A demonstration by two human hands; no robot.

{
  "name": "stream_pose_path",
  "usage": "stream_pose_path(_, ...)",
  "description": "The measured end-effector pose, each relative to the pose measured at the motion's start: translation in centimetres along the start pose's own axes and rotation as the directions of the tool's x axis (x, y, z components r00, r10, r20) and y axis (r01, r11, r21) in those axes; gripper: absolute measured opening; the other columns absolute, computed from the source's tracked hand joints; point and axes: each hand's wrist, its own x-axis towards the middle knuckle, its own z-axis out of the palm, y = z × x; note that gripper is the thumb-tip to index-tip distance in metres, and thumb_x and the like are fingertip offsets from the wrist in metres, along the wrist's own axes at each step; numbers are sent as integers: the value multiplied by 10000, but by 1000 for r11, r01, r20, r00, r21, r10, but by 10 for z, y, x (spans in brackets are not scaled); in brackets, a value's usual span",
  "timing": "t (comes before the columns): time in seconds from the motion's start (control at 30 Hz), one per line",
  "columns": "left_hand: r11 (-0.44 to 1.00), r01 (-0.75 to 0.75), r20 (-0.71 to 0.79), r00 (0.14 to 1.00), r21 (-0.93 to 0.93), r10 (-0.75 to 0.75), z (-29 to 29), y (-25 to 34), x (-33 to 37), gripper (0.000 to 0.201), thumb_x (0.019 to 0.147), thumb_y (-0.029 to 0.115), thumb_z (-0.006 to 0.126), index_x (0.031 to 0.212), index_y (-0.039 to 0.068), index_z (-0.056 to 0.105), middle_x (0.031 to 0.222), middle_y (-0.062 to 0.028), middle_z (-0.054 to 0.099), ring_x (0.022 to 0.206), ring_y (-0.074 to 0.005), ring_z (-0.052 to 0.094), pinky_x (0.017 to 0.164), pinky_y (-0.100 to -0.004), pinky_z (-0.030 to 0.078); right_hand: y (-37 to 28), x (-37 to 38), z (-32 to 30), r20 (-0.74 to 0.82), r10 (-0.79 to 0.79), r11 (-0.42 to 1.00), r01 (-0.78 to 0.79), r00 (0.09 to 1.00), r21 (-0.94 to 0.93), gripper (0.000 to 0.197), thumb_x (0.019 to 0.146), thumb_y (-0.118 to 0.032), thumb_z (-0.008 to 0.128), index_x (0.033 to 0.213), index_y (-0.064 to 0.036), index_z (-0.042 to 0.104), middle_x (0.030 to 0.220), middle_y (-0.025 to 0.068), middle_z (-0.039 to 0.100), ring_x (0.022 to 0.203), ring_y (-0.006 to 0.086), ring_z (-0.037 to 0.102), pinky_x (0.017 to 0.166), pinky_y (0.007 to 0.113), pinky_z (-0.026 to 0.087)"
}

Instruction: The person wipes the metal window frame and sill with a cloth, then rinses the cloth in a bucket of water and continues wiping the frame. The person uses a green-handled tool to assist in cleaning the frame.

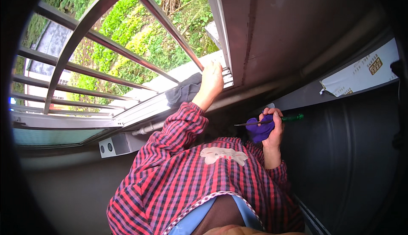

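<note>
My left hand (211, 81) reaches up and rests on the grey window frame (225, 44) at its lower corner, just above a dark grey cloth (182, 92) lying on the sill. My right hand (273, 129) is closed around a purple cloth (258, 129) and a screwdriver (272, 121) with a green handle; its blade points left. Both arms wear red plaid sleeves.
Curved metal security bars (106, 44) cover the open window, with green plants outside. A white pipe (146, 129) and a small grey box (114, 146) sit under the sill. A dark panel (348, 150) with a strip of white protective film (361, 75) stands at right.
</note>
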Motion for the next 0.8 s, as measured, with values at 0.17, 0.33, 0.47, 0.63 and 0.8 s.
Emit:
stream_pose_path(0.17,987,-123,-145,980,99,137,15,-20,11,571,848,-112,515,1405,-175,402,1382,-394,481,1279,-537,509,1108,-538,429,2,1,-3,28,-8,1000,8,1000,17,215,1049,-257,597,1036,-43,616,1031,127,636,829,212,617,705,333,529)
stream_pose_path(0.33,996,-58,-185,980,74,71,32,-34,2,522,852,-114,515,1362,-195,440,1376,-409,496,1227,-532,545,1082,-546,447,1,-3,-3,-34,7,1000,-7,999,6,223,1045,-269,601,1035,-47,615,1029,125,635,833,215,613,704,340,527)
stream_pose_path(0.47,993,-19,-1,1000,114,19,41,-39,20,357,859,-54,553,1209,-126,555,1247,-337,574,1022,-480,594,931,-574,486,0,-5,0,-9,19,1000,-19,1000,-17,228,1040,-280,604,1034,-52,615,1032,122,630,834,219,609,703,339,524)
stream_pose_path(0.63,982,143,4,989,126,-145,46,-41,64,613,864,-30,589,1462,-34,453,1427,-325,498,1233,-486,551,1014,-541,484,1,-3,4,13,14,998,-13,1000,-59,226,1046,-279,580,1050,-56,618,1027,121,617,845,222,608,706,331,519)
stream_pose_path(0.8,991,118,-295,951,66,-93,35,-29,75,789,867,-26,604,1606,53,338,1561,-311,406,1380,-482,482,1077,-532,465,0,-2,0,-24,18,998,-19,1000,-60,215,1053,-280,566,1059,-73,621,1046,97,623,855,202,608,696,320,517)
